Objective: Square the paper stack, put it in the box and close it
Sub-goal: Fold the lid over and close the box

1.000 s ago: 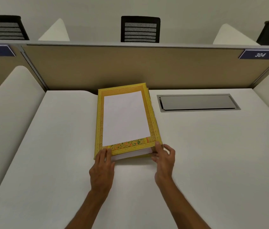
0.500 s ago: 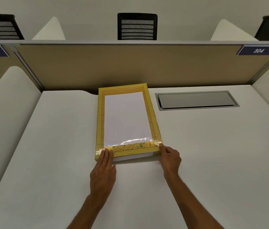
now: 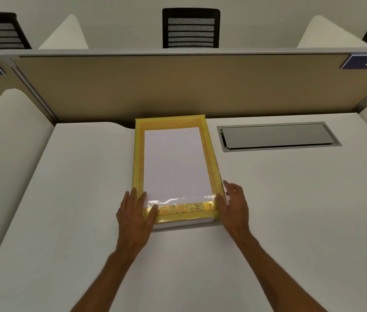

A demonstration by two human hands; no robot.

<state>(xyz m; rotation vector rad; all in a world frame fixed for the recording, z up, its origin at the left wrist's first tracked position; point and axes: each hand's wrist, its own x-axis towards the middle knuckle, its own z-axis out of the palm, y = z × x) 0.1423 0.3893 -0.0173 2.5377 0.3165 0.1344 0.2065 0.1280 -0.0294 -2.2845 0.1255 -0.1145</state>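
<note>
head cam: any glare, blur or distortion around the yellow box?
Head view: a bright glare streak on the glossy window of the yellow box, near its front edge, between the left hand and right hand; focus is sharp on both; wide-angle bowing bends the partition and desk edges; lighting is soft, shadows faint.

Box point(image 3: 209, 152) glossy yellow foil-look; paper point(image 3: 174, 163) smooth white; desk point(image 3: 290, 199) matt; hatch point(image 3: 277, 136) brushed metal.

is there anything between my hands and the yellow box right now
Nothing visible. The left hand lies flat on the yellow box at its near left corner, and the right hand rests against its near right corner. The desk around them is bare.
</note>
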